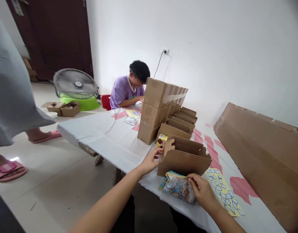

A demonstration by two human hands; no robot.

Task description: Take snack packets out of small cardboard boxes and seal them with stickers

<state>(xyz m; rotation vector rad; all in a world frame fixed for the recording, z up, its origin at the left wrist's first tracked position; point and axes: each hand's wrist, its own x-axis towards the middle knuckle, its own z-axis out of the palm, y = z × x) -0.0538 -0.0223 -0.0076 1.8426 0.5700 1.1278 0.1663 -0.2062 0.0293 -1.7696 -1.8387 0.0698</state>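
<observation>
My left hand (149, 161) rests against the left side of a small open cardboard box (184, 160) at the near table edge, fingers curled around its corner. Just in front of that box, my right hand (202, 191) pinches a colourful plastic packet (178, 187) lying on the table. A yellow sheet of small stickers (224, 192) lies to the right of the packet. Behind the box, a small yellow and red carton (161, 141) stands against a row of flat folded boxes (181, 121).
Stacked sealed cartons (158, 106) stand mid-table. A large flat cardboard piece (268, 152) leans along the right. A seated person in purple (126, 92) works at the far end, near a white tape dispenser (131, 120). Another person in pink slippers (8, 170) stands left; a fan (75, 84) is behind.
</observation>
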